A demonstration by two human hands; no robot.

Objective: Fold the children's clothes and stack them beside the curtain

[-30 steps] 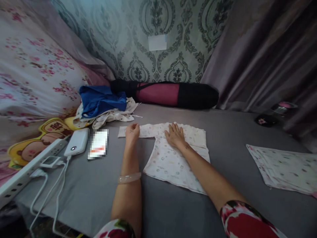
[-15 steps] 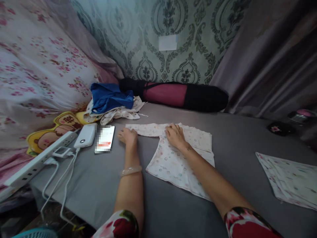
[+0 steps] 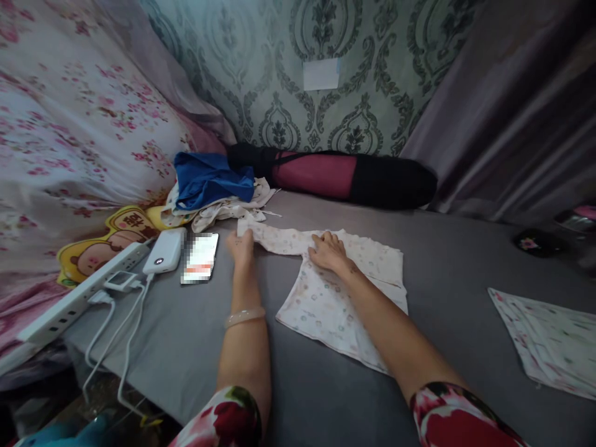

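Observation:
A small white patterned baby shirt [image 3: 321, 304] lies spread on the grey cloth surface [image 3: 298, 391]. Its sleeve stretches left, and the cuff is pinched in my left hand [image 3: 241, 244], slightly lifted. My right hand [image 3: 329, 251] rests on the shirt near the top of that sleeve, fingers bent and pressing on the fabric. The shirt's right part is partly covered by my right forearm. Just left of my left hand lies a phone [image 3: 200, 257] with a lit, blurred screen.
A crumpled clothes pile with a blue garment [image 3: 212, 180] sits at the back left. Along the wall lies a long black and maroon bag [image 3: 326, 177]. Folded patterned cloth [image 3: 554, 341] is at right. A power strip [image 3: 84, 292], white power bank [image 3: 164, 251] and cables line the left edge.
My left hand has raised the sleeve's cuff, which now stands up and angles away from me. My right hand stays on the shirt. The view has shifted slightly.

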